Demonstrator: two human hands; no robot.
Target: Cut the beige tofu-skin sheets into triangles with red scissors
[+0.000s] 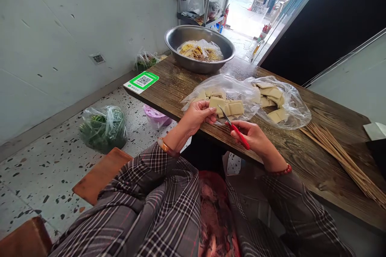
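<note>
- Left hand [199,114]: thumb and fingers pinched together on the near-left corner of a beige tofu-skin square [216,104] (tofu skin judged by look).
- Right hand [251,138]: fingers wrapped around the handles of red-handled scissors [241,138]; thumb on the upper side, handles partly hidden.
- Key relation: scissors' long axis is slanted from the right-hand grip, handles low right, tips up-left toward the pinched square.
- Tips are placed at the square's right side, just beyond the left fingertips; contact or slight gap cannot be told. Blade spread is also unclear.
- Square: no clear long axis, sides near equal; its free part is extended up and right from the left pinch, broad face turned to the camera.
- Nearer hand to the square: left, touching it; right hand is kept apart, reached to it only through the blades.
- More tofu-skin pieces [235,107] are laid just right of and beyond the left pinch, by the near clear plastic bag [232,82]; they are set behind the blades from this view, so overlap could be misread as contact.
- Second clear plastic bag [297,108] with similar pieces is placed beyond and right of the right-hand grip.
- Bamboo skewers [343,158] are laid farther right of the right hand, on the wooden table [301,144].
- Steel basin [199,64] is set well beyond both grips.
</note>
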